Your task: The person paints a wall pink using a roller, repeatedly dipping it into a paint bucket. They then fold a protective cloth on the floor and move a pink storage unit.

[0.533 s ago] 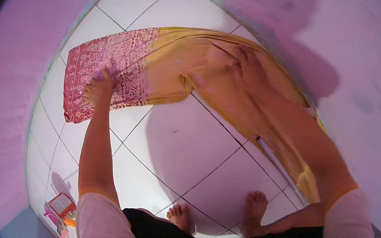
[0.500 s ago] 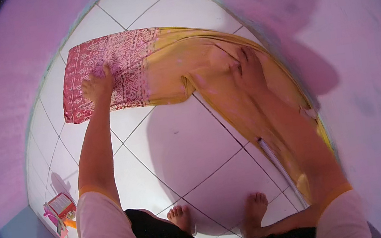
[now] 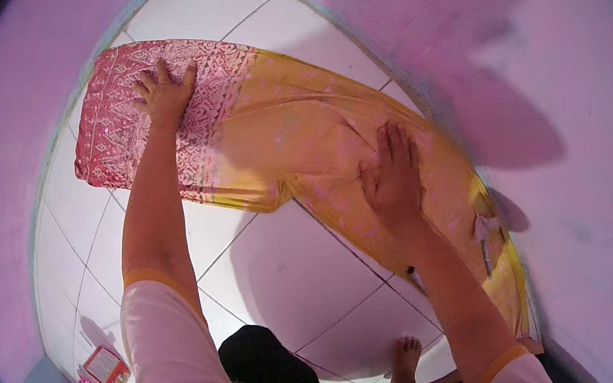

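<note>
The long, thin woven cloth, yellow with a patterned pink-red end (image 3: 291, 135), lies flat on the white tiled floor (image 3: 287, 273), from the upper left of the frame to the lower right. The left hand (image 3: 166, 92) presses the pink end with fingers spread. The right hand (image 3: 392, 175) lies flat on the yellow part, fingers close together. The smooth tiles could let the soft fabric slide and wrinkle under the palms.

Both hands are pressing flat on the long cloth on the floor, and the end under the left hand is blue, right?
Not blue. In the head view the end of the cloth under the left hand is red-pink and patterned; the right hand presses the yellow part.
</note>
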A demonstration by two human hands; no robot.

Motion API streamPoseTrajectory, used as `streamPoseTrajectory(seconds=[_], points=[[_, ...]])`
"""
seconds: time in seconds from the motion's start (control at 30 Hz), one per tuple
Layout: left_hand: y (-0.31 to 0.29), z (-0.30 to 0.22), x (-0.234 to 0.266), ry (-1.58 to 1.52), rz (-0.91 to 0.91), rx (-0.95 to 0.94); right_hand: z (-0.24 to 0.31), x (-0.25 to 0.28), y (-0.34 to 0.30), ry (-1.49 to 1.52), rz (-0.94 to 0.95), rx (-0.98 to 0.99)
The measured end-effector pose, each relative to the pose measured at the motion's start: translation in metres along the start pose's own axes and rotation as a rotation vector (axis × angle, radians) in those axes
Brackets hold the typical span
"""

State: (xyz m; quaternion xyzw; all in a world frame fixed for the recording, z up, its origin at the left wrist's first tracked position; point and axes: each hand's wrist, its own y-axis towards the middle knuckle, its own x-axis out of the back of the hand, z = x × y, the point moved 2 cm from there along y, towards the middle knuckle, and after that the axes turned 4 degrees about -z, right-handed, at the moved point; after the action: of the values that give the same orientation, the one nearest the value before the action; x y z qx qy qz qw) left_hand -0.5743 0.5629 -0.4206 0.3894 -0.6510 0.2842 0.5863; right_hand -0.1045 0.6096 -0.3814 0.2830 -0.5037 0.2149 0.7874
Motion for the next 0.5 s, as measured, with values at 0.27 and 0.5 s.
streamPoseTrajectory(seconds=[0.27,0.5], points=[[0.057,-0.008,-0.047,-0.048,0.125,-0.155,0.014,-0.027,0.012,0.034,0.260,0.002],[0.108,-0.061,-0.071,-0.436,0.355,-0.438,0.018,-0.032,0.017,0.082,0.343,-0.015]])
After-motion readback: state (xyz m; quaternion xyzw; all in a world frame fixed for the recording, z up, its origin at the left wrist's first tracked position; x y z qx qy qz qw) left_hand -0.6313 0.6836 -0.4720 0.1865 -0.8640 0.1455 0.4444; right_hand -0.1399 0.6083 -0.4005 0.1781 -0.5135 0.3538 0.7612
